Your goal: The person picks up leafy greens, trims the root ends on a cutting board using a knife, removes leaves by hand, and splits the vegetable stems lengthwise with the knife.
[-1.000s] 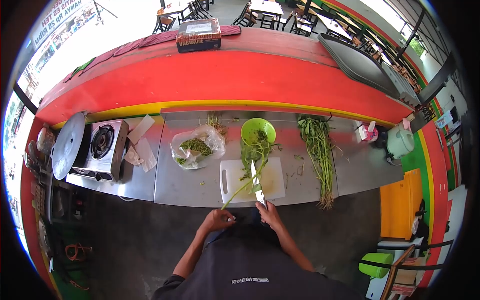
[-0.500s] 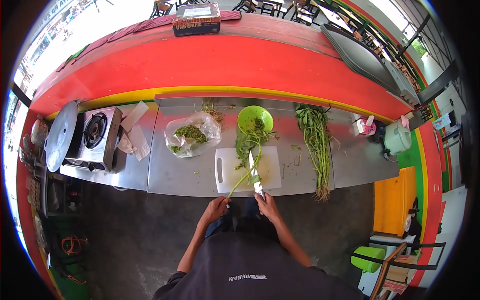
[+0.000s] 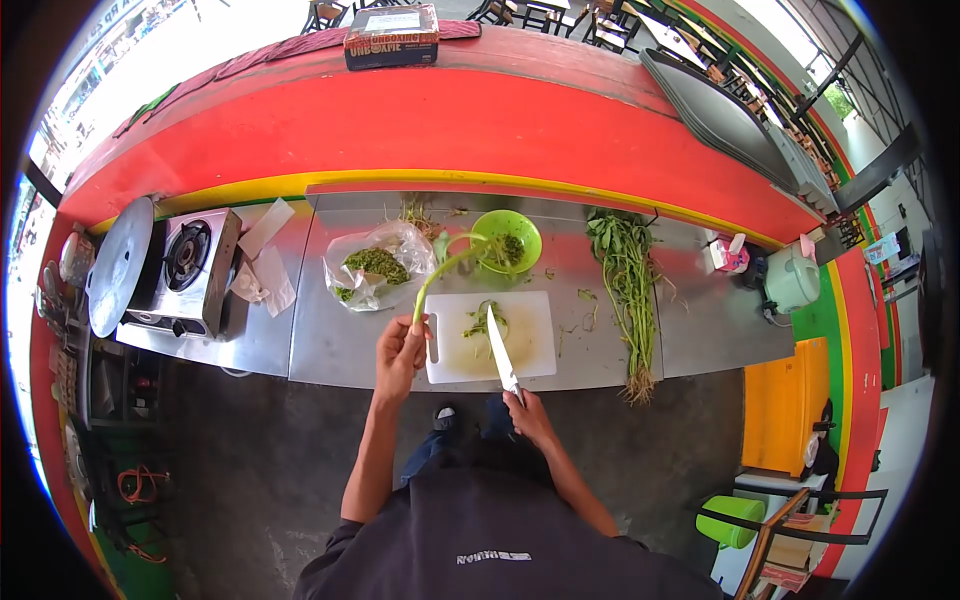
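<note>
Raised at the left end of the white cutting board (image 3: 455, 365), my left hand (image 3: 400, 350) grips a green stem (image 3: 430, 285) that curves up toward the bowl. My right hand (image 3: 528, 415) is closed on the handle of a knife (image 3: 500, 350), its blade over the board and pointing away from me. Some cut greens (image 3: 484, 318) lie on the board by the blade tip. Behind it stands a green bowl (image 3: 520, 228) with chopped greens inside. A clear plastic bag (image 3: 415, 250) of chopped greens sits to the left.
A long bunch of greens with roots (image 3: 630, 300) lies on the steel counter (image 3: 700, 330) at right. A gas stove (image 3: 210, 285) and a large round lid (image 3: 122, 265) are at left. A tissue pack (image 3: 730, 258) and a pale green appliance (image 3: 795, 275) stand at far right.
My left hand has risen and moved left with the stem, lifting it off the board. The knife remains over the board in my right hand, and small cut greens now show there.
</note>
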A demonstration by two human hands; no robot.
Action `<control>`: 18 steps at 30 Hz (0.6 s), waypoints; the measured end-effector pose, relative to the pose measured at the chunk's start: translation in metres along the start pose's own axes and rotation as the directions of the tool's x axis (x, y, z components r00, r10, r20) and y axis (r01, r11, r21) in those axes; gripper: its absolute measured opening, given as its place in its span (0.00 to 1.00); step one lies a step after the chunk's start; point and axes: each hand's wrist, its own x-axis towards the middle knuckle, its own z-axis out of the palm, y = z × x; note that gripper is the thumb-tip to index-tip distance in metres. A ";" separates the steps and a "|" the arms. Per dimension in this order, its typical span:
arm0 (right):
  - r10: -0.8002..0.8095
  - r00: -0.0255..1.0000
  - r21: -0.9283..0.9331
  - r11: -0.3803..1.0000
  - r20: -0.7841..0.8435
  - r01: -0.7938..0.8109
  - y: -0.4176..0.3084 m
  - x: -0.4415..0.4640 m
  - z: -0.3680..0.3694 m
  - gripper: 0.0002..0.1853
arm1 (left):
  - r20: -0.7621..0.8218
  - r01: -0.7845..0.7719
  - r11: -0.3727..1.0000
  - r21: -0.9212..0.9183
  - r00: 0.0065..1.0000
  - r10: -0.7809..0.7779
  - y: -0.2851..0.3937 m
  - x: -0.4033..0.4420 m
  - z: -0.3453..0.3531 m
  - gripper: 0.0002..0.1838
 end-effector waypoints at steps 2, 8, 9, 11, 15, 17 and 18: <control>0.004 1.000 0.044 0.999 -0.008 -0.004 -0.002 -0.002 -0.001 0.14 | 0.051 -0.095 0.995 0.031 0.994 0.094 0.010 0.006 0.004 0.11; -0.027 0.999 0.135 0.990 -0.041 0.032 0.008 -0.006 -0.008 0.15 | 0.056 0.065 0.982 0.178 0.996 -0.076 -0.031 -0.009 -0.009 0.12; -0.027 0.999 0.136 0.990 -0.043 0.033 0.010 -0.006 -0.009 0.15 | -0.022 0.180 0.941 0.285 0.983 -0.181 -0.048 -0.017 -0.016 0.11; -0.032 0.996 0.148 0.988 -0.081 0.044 0.013 -0.007 -0.011 0.15 | -0.111 0.296 0.876 0.381 0.955 -0.275 -0.087 -0.036 -0.032 0.11; 0.001 0.997 0.146 0.989 -0.075 0.010 0.013 -0.012 -0.010 0.15 | -0.204 0.375 0.821 0.431 0.926 -0.316 -0.129 -0.075 -0.045 0.09; 0.034 0.999 0.093 0.995 -0.018 -0.032 0.013 -0.012 -0.008 0.16 | -0.262 0.448 0.792 0.415 0.892 -0.368 -0.139 -0.088 -0.049 0.09; 0.032 0.999 0.090 0.995 -0.013 -0.031 0.015 -0.011 -0.007 0.16 | -0.266 0.447 0.794 0.413 0.892 -0.364 -0.141 -0.092 -0.049 0.09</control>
